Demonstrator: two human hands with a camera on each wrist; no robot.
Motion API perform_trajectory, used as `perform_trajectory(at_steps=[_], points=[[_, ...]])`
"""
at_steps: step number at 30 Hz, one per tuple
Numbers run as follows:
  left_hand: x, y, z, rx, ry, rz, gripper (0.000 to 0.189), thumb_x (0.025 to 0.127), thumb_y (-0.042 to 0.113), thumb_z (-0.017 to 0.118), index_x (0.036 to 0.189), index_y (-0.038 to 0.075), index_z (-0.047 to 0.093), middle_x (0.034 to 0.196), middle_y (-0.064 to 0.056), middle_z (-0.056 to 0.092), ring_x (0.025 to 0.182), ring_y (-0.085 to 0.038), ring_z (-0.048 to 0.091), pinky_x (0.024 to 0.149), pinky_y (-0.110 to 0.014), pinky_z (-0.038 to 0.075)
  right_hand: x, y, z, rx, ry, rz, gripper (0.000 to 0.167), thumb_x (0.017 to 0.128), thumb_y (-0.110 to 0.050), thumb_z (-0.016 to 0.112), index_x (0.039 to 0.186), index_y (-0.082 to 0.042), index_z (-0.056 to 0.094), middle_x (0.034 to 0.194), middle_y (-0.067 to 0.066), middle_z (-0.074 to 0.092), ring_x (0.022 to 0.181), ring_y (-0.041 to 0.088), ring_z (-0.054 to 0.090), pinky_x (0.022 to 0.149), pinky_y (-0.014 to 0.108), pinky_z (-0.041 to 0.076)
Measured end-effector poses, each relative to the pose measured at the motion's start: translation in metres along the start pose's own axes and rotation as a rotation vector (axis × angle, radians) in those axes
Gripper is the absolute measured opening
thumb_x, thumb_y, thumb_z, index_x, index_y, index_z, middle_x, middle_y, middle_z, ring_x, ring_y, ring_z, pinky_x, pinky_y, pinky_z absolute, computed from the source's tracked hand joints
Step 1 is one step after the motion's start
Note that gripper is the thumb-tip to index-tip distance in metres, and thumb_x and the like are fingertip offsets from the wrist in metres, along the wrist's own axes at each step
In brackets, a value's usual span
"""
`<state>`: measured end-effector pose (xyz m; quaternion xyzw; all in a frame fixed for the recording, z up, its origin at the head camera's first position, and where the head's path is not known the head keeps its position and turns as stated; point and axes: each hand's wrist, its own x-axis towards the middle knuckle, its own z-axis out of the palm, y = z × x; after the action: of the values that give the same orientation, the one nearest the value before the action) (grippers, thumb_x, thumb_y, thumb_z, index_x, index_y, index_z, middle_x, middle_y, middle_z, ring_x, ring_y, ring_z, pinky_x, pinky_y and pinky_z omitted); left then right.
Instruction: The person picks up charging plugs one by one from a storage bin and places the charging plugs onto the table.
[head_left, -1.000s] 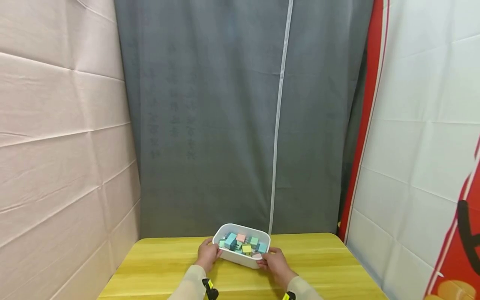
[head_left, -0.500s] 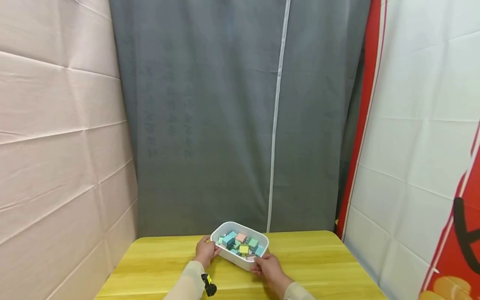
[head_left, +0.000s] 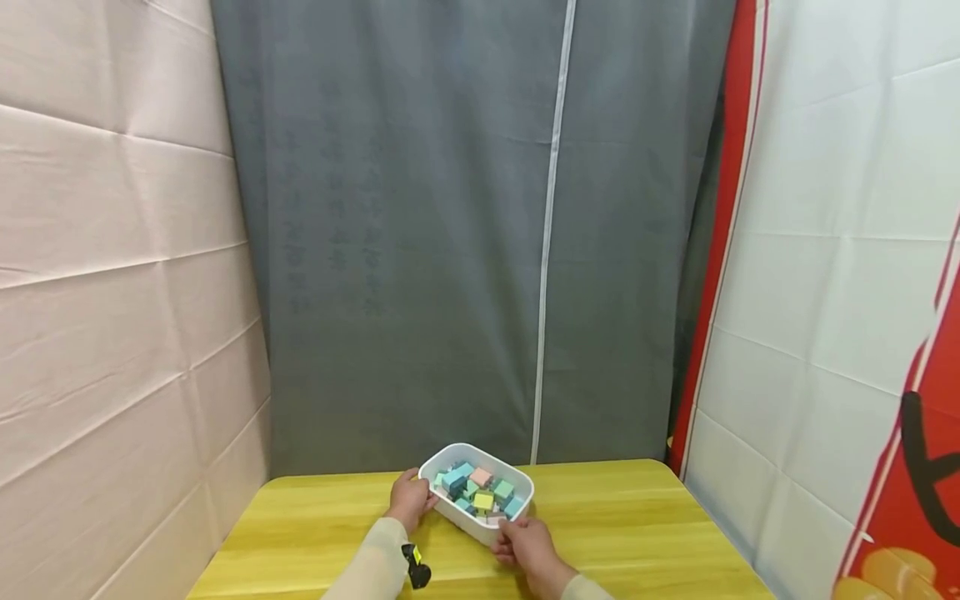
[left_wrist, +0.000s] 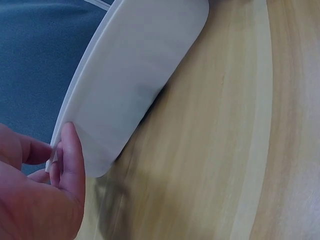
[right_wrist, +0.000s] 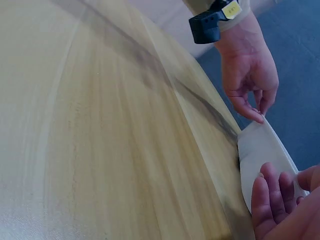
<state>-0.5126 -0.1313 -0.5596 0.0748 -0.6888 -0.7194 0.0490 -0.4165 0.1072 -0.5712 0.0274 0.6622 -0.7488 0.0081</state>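
Diffuse light, soft shadows, faint glare on the tabletop [right_wrist: 115,155]

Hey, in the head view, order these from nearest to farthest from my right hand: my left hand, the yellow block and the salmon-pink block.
From your right hand:
1. Yellow block: toward the near side, inside the white bin.
2. Salmon-pink block: behind the yellow one, near the bin's middle.
3. Left hand: at the bin's left end, holding its rim.

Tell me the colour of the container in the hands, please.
The container is white; the head view shows it best.
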Motion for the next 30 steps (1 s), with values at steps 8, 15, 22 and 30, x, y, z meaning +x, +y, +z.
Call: perform_trajectory(at_steps=[8,15,22,30], points=[[0.006,-0.002,-0.002,0.008,-0.019,0.033,0.061,0.102,-0.003,0.047,0.160,-0.015,0.036,0.095,-0.020,0.061,0.072,-0.016,0.067,0.071,-0.024,0.066,0.001,0.005,0.002,-0.141,0.099,-0.049,0.027,0.108,-0.019,0.070,0.106,0.000,0.051,0.078,0.012,0.063,0.062,0.015,0.060,0.052,0.025,0.056],[0.007,0.001,-0.003,0.041,-0.038,0.007,0.061,0.104,-0.001,0.047,0.162,-0.012,0.033,0.091,-0.018,0.058,0.070,-0.016,0.064,0.071,-0.024,0.066,0.011,-0.004,0.005,-0.349,0.244,-0.295,0.025,0.099,-0.009,0.078,0.104,0.000,0.055,0.083,0.005,0.053,0.076,0.018,0.054,0.060,0.024,0.048],[0.002,0.004,-0.008,0.007,-0.068,-0.008,0.059,0.106,-0.002,0.046,0.162,-0.013,0.030,0.098,-0.023,0.057,0.079,-0.020,0.067,0.078,-0.029,0.068,0.026,-0.030,0.006,-0.577,0.013,-0.430,0.017,0.100,-0.007,0.076,0.107,-0.003,0.061,0.085,0.000,0.054,0.076,0.013,0.051,0.062,0.021,0.045],[-0.005,0.014,-0.005,-0.013,-0.079,-0.028,0.057,0.106,-0.004,0.044,0.161,-0.014,0.031,0.097,-0.024,0.057,0.075,-0.020,0.067,0.084,-0.036,0.069,0.055,-0.056,0.016,-0.859,-0.129,-0.474,0.015,0.105,-0.017,0.075,0.111,-0.008,0.064,0.090,-0.002,0.056,0.080,0.014,0.054,0.069,0.027,0.051]])
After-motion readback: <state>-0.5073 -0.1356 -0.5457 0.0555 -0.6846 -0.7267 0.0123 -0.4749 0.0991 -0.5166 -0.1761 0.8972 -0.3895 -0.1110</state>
